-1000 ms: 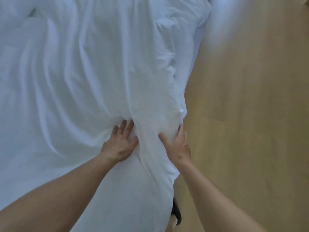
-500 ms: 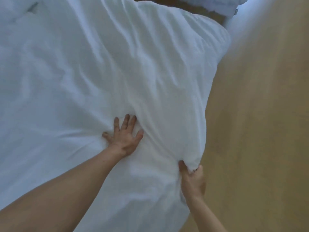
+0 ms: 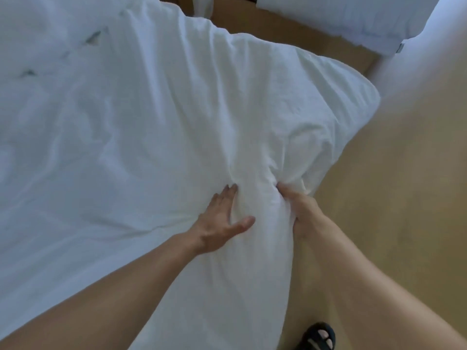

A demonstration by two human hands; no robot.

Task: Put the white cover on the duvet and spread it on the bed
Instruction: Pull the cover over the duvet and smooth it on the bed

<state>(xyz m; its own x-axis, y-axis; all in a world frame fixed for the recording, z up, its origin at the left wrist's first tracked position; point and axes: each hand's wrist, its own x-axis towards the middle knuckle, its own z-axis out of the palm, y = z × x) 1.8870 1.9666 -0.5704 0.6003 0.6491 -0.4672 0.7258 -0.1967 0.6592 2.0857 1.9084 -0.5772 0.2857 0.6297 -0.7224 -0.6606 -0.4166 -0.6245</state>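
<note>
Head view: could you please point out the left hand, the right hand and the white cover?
left hand [image 3: 218, 222], head view, back of hand.
right hand [image 3: 302, 210], head view, back of hand.
white cover [image 3: 151, 127], head view, wrinkled top.

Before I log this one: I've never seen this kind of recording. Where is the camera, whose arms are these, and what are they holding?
There is no machine here. A person wears one wide-angle camera on the head, and it looks down at their own bare arms. The white cover lies wrinkled across most of the picture. The left hand rests flat on it with its fingers straight. The right hand grips a bunched fold at the cover's edge, beside the wooden floor. A foot in a black sandal shows at the bottom.
</note>
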